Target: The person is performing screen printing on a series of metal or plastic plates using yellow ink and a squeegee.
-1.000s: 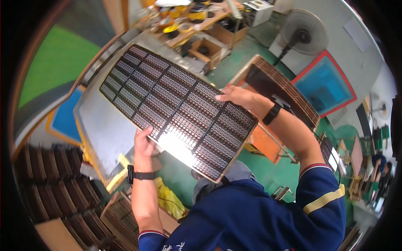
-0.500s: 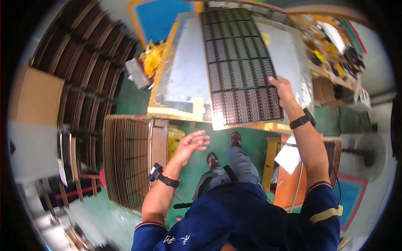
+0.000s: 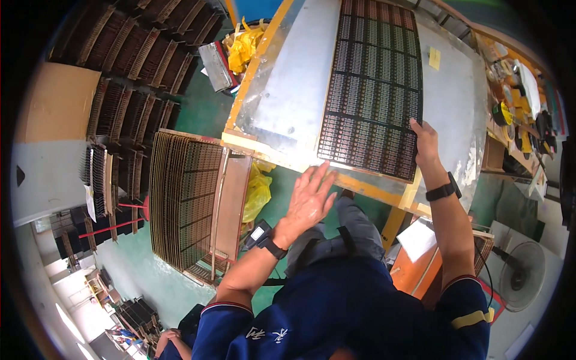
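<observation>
A large dark circuit board panel (image 3: 372, 90), covered in a grid of small repeated patterns, lies on the pale metal-topped table (image 3: 288, 78). At its right edge, near the close corner, my right hand (image 3: 426, 143) grips it with the thumb on top; the fingers underneath are partly hidden. My left hand (image 3: 309, 195) is at the near edge of the table, its fingers stretched out and apart. Those fingertips reach the panel's near left corner, and nothing is held in them. Each wrist wears a black band.
On the left stands a rack (image 3: 186, 198) packed with upright panels, beside a yellow plastic bag (image 3: 258, 192). Taller dark racks (image 3: 132, 54) fill the far left. A cluttered tool bench (image 3: 522, 102) flanks the table's right side; a fan (image 3: 522, 276) stands lower right. Another person's hands (image 3: 170, 335) show at lower left.
The panel, at a slant before, has straightened on the table with my right hand still on its edge. My left hand has moved forward and right to its near corner. The whole view has shifted.
</observation>
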Tool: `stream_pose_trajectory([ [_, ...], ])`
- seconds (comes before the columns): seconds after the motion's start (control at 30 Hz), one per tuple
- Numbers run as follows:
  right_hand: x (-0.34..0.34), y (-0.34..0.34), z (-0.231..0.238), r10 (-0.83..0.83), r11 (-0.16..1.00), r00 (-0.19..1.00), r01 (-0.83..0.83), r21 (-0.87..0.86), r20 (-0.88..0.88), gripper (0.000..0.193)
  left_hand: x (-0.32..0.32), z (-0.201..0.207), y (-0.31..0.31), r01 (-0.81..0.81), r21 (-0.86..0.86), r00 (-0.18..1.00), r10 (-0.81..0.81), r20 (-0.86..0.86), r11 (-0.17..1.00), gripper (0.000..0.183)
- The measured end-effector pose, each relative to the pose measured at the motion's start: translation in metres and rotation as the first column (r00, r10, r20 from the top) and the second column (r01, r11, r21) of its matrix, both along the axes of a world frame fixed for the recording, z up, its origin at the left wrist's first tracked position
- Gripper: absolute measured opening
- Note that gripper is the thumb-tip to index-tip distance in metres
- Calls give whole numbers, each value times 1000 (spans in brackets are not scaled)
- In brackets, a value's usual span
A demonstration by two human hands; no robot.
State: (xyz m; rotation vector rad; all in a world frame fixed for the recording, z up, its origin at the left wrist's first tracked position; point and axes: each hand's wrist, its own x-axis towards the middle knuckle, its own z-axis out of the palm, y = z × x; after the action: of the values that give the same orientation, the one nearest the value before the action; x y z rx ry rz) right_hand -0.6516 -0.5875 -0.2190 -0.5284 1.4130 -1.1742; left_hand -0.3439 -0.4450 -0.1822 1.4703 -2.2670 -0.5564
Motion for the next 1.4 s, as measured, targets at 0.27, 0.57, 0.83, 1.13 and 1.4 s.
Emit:
stream_pose_trajectory([
  [0.27,7,7,-7,-29,998,999,28,-60,-27,27,5,-4,1,-11,-36,999,13,43,999,52],
  [0.57,4,-14,28,343,907,383,-372,196,-858,84,4,4,-2,51,-60,979,-39,199,997,54],
  [0.83,-16,-16,52,574,810,412,-409,419,-708,105,4,9,-9,128,-27,973,-120,199,991,55],
  [1.13,-25,-14,62,660,740,349,-455,496,-665,104,-1,12,-15,148,-17,975,-143,170,989,55],
  [1.4,-47,-33,193,251,820,27,-538,197,-968,53,29,35,-1,-72,65,996,76,-54,995,59],
])
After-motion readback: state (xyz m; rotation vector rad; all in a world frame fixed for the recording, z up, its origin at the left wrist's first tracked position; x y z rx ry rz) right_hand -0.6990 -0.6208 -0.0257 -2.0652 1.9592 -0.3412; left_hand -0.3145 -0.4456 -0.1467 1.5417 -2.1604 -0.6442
